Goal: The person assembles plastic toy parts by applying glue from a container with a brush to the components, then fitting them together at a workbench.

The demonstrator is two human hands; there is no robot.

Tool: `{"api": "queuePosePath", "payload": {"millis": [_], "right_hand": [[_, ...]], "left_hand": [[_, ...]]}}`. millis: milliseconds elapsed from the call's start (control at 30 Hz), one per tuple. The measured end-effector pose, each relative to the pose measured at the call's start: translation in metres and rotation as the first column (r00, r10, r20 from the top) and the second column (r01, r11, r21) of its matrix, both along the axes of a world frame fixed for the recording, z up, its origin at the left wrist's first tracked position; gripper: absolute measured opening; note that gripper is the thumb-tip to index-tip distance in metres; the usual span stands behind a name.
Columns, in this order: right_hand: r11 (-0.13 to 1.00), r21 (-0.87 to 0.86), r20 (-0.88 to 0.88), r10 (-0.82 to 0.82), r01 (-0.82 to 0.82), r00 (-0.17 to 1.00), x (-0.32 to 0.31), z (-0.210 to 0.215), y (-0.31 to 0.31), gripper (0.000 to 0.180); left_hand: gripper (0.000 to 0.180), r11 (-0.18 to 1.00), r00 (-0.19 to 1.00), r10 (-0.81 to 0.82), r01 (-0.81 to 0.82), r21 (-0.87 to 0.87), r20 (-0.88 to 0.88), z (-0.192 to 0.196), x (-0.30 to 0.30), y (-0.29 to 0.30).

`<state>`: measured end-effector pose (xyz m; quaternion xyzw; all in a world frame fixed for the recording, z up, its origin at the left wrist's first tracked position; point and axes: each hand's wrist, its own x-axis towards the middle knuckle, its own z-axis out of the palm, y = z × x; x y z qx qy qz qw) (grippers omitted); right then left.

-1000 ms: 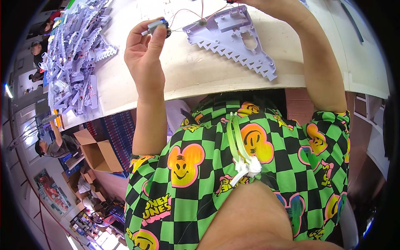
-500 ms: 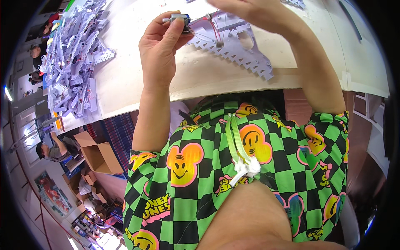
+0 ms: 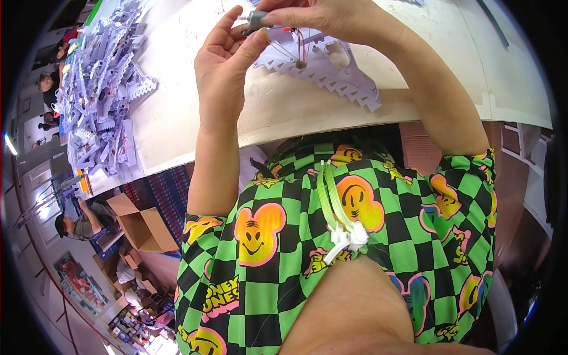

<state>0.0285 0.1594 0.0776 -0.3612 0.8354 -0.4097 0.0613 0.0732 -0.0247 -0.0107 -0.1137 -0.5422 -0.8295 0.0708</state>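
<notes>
At the far left, past the bench's left end, a co-worker in dark clothing has an arm raised toward the bench's corner. Along the left edge of the bench runs a tall heap of pale lilac plastic parts, many with toothed edges, its lower end close to the near left corner. Below that corner, off the bench, stands an open cardboard box, with stacked blue boxes just beside it.

Right of the heap, the left hand reaches in over the near edge. Its index finger is raised apart from the thumb, and the thumb tip touches a small grey motor; whether its other fingers grip the motor cannot be told. The motor is above the bench, well in from the near edge, left of the middle.

Thin red and pale wires hang right of the motor, near a small dark piece. Behind them a lilac shell lies on the bench, its toothed side toward the near edge, its narrow end to the right.

The right hand arches over the shell, thumb and fingers clamped on the motor. Near the bench's right end lies a dark strip.
</notes>
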Motion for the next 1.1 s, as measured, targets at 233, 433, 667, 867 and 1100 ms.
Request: {"api": "queuePosePath", "payload": {"millis": [233, 433, 667, 867, 1100], "right_hand": [[0.94, -0.307, 0.082, -0.129, 0.148, 0.988, -0.013, 0.01, 0.024, 0.025], [0.921, -0.388, 0.117, 0.005, 0.041, 0.993, -0.017, -0.002, 0.01, 0.018], [0.968, -0.246, 0.188, 0.103, -0.055, 0.977, -0.008, 0.0, 0.008, 0.023], [0.988, 0.088, -0.475, 0.151, -0.124, 0.867, -0.026, -0.016, 0.023, 0.031], [0.996, 0.09, -0.346, 0.012, 0.021, 0.938, -0.028, -0.018, 0.022, 0.024]], "left_hand": [[0.056, 0.985, 1.0, -0.018, 0.016, -0.17, -0.012, 0.011, 0.008, 0.015], [0.051, 0.914, 0.981, 0.111, -0.164, -0.371, -0.159, 0.01, 0.009, 0.01], [0.032, 0.972, 0.953, 0.085, -0.143, -0.187, -0.292, 0.029, -0.004, 0.007], [0.026, 0.988, 0.964, 0.146, -0.154, -0.016, -0.222, 0.033, -0.009, -0.019], [0.028, 0.979, 0.966, 0.115, -0.071, 0.191, -0.23, 0.029, -0.006, -0.038]]}}
